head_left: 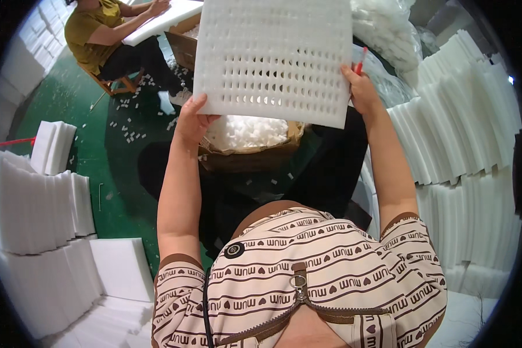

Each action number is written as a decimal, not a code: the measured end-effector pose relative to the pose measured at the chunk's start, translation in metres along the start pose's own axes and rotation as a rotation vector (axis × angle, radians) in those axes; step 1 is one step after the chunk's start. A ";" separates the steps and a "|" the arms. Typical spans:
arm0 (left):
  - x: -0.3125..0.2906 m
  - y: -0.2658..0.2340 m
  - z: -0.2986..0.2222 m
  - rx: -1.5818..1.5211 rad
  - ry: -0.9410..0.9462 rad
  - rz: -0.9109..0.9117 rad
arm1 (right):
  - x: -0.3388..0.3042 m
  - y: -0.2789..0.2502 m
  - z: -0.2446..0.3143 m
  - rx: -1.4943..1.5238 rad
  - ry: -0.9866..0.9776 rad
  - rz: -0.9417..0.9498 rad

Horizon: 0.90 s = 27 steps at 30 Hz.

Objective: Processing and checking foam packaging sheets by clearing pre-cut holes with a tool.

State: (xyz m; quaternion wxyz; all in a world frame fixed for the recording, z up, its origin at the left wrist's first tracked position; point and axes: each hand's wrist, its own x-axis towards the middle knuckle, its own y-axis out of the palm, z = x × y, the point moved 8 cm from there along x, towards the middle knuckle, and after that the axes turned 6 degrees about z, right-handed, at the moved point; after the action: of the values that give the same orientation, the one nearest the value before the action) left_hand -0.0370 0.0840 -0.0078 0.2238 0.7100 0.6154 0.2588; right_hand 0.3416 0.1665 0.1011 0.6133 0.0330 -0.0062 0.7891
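Note:
A white foam sheet (272,35) with rows of small slots is held up in front of me; the lower rows are cut through and show dark or light behind. My left hand (192,120) grips its lower left corner, thumb on the face. At the right edge my right hand (361,87) holds the sheet, with a slim red tool (360,62) also in that hand, its tip pointing up; its exact kind I cannot make out. Below the sheet stands an open cardboard box (255,159) filled with small white foam pieces (249,130).
Stacks of white foam sheets rise at my left (37,203) and right (441,133). Another person (101,40) sits on a wooden stool (113,83) at the upper left beside a second box (182,43). Foam scraps litter the green floor (113,168). Clear plastic bags (383,29) lie at the far right.

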 end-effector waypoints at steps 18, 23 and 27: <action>0.015 -0.013 0.027 0.233 -0.476 -0.485 | 0.096 0.019 -0.048 -0.673 -0.328 -0.013; 0.018 -0.013 0.038 0.173 -0.457 -0.399 | 0.092 0.066 -0.094 0.088 0.233 0.162; 0.012 0.003 0.032 0.138 -0.484 -0.490 | 0.089 0.085 -0.092 -0.063 0.117 0.066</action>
State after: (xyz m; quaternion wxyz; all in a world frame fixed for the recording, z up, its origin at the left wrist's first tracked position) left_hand -0.0129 0.0954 -0.0292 0.3700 0.5956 0.7127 -0.0207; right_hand 0.2334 0.2358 0.0174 0.5870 -0.0326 0.0036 0.8089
